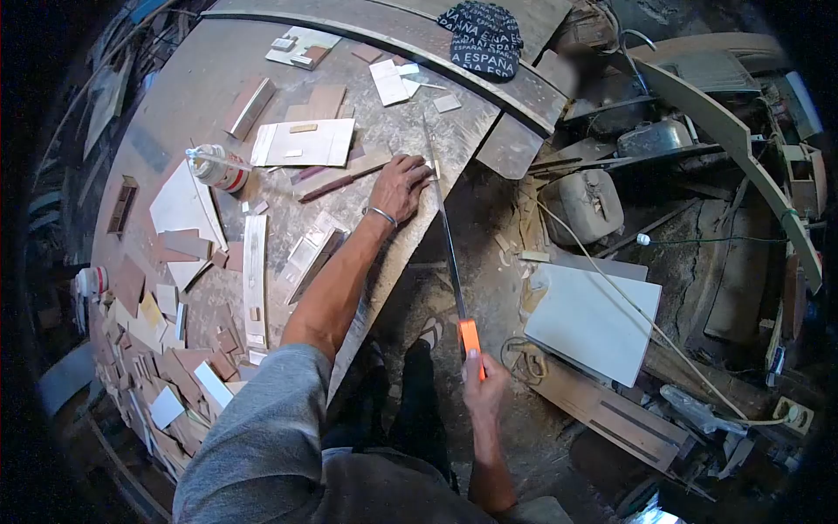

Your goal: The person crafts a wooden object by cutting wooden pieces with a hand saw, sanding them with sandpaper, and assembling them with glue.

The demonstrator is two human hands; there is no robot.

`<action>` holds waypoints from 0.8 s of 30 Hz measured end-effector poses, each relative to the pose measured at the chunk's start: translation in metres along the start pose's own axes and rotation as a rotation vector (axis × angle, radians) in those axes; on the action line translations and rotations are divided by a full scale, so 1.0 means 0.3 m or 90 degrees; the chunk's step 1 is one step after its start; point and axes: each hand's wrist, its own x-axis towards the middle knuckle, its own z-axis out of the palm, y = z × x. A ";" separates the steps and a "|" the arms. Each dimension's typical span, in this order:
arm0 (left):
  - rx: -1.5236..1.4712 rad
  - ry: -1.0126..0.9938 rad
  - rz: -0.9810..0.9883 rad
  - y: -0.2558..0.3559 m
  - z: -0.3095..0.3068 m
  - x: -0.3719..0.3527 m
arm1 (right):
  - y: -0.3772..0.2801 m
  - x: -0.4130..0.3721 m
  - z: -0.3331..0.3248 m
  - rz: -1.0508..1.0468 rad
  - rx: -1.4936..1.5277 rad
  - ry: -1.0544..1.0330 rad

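Note:
My right hand [485, 384] is closed round the orange handle of a handsaw [450, 249], low at the right of the table's edge. The saw's long, narrow dark blade slants up and away past the edge. My left hand [403, 185] grips a thin wooden strip [376, 164] flat at that edge, fingers bent over it. A short pale end of the strip shows at the blade, just beyond my fingertips. A dark reddish stick [336, 187] lies on the table left of my left hand.
The dusty worktable [288, 79] bears several board offcuts, a glue tub [218, 168] and a heap of scraps [179, 371]. A patterned cap [484, 42] rests at the far edge. On the floor side are a plastic jerrycan [583, 207], a white panel [594, 319] and a cable [624, 281].

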 end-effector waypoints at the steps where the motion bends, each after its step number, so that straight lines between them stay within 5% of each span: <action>1: -0.003 -0.005 -0.003 -0.003 0.003 -0.004 | 0.025 0.004 0.019 -0.010 0.015 0.003; 24: 0.043 0.044 -0.144 0.073 0.069 0.017 | 0.071 -0.085 -0.048 0.044 0.041 -0.008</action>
